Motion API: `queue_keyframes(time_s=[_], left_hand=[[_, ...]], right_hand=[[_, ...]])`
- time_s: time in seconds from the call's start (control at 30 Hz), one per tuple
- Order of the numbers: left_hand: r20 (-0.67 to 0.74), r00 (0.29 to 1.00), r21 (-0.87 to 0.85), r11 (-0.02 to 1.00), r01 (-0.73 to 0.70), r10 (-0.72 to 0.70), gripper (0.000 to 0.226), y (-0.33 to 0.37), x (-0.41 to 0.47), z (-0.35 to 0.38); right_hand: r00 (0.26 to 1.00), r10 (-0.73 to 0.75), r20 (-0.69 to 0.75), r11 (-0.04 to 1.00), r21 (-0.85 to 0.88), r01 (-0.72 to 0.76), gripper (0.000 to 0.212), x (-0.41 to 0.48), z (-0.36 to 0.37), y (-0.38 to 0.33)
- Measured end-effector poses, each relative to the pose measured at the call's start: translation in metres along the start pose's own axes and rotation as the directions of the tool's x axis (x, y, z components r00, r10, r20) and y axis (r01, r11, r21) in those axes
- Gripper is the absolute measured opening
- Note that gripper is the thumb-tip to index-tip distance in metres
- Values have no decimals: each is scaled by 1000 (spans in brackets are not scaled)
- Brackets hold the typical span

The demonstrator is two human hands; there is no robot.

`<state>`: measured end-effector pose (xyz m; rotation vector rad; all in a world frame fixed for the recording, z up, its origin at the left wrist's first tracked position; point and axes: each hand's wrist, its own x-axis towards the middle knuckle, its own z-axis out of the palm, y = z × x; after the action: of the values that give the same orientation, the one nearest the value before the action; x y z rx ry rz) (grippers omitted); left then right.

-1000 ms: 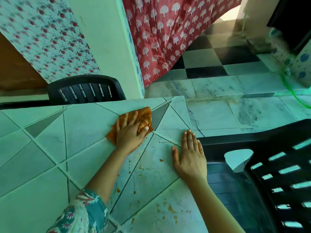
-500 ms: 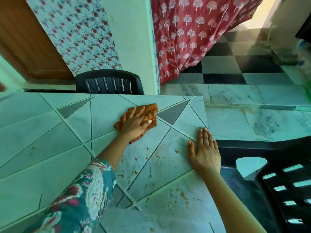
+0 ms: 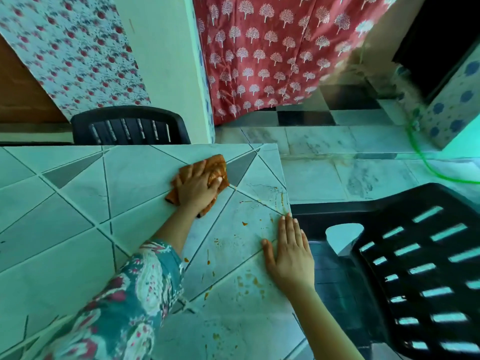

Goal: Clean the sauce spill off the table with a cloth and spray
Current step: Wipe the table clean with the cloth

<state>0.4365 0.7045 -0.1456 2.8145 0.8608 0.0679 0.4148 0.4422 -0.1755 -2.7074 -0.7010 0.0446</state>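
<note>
Crumpled orange cloth [image 3: 217, 165], sauce-stained, lying flat on pale tiled table [image 3: 78, 203] near its far right corner. Orange sauce specks [image 3: 244, 223] scattered nearer, toward right edge.

Two hands: left hand [image 3: 197, 188], right hand [image 3: 291, 252]. One orange cloth [image 3: 217, 166]. One tiled surface [image 3: 65, 229]. Two black chairs: far chair [image 3: 130, 126], near chair [image 3: 415, 268]. One red curtain [image 3: 259, 53]. One green hose [image 3: 426, 162]. Sauce spots [image 3: 244, 223]: many, too scattered to count.
</note>
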Motion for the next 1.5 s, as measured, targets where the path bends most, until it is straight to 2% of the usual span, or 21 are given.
queue_keyframes(time_s=[0.07,0.13,0.23,0.33,0.4,0.47,0.57,0.63,0.73,0.83,0.9,0.93,1.0,1.1,1.17,1.33,1.43,1.5], left_hand=[[51,997,-4,999,-53,53,57,25,19,2],[92,976,1,980,-198,198,60,50,18,10],[107,892,-1,897,-441,439,66,70,-18,21],[39,808,-10,809,-588,588,71,52,-41,25],[41,814,-21,815,-579,579,76,38,-26,24],[43,888,-23,889,-457,458,79,35,4,20],[46,968,7,969,-247,246,60,58,50,17],[93,972,-8,976,-217,217,55,85,67,16],[148,929,-9,940,-341,339,57,126,69,20],[173,816,21,826,-563,552,53,145,35,28],[152,750,22,756,-654,644,58,138,12,35],[142,746,11,753,-658,650,64,130,9,34],[133,786,14,791,-611,604,74,115,20,32],[143,890,54,895,-443,432,65,116,48,26],[148,916,58,921,-385,374,60,129,50,26],[217,854,43,869,-493,473,57,132,1,28],[206,834,21,850,-526,511,80,117,-40,26],[181,813,9,826,-564,553,81,109,-67,24]], right_hand=[[1000,-11,0,1000,-3,11,82,2,1,-1],[1000,-10,-2,1000,-3,10,83,2,0,-2],[1000,-5,6,1000,-16,5,82,1,-3,-1],[1000,1,24,1000,-23,0,82,1,-7,-2],[1000,1,26,1000,-16,0,80,1,-8,-2],[1000,7,18,1000,4,-7,80,1,-7,-2],[1000,0,8,1000,6,0,83,1,-6,-1],[1000,-6,-4,1000,12,6,79,2,-7,-1],[1000,-10,1,1000,17,10,79,2,-9,-3],[999,41,19,999,-19,-41,79,2,-9,-5],[997,79,26,996,-30,-79,76,2,-11,-6],[997,81,-1,996,-36,-81,76,2,-9,-6],[998,49,-26,999,-13,-49,78,2,-6,-4],[998,30,-55,999,32,-29,80,3,-1,-1],[997,28,-77,999,35,-26,80,3,1,0],[999,34,-18,998,58,-32,83,-1,-2,0],[996,87,-13,995,44,-86,79,-24,-3,3],[994,105,-18,994,17,-105,74,-44,-3,5]])
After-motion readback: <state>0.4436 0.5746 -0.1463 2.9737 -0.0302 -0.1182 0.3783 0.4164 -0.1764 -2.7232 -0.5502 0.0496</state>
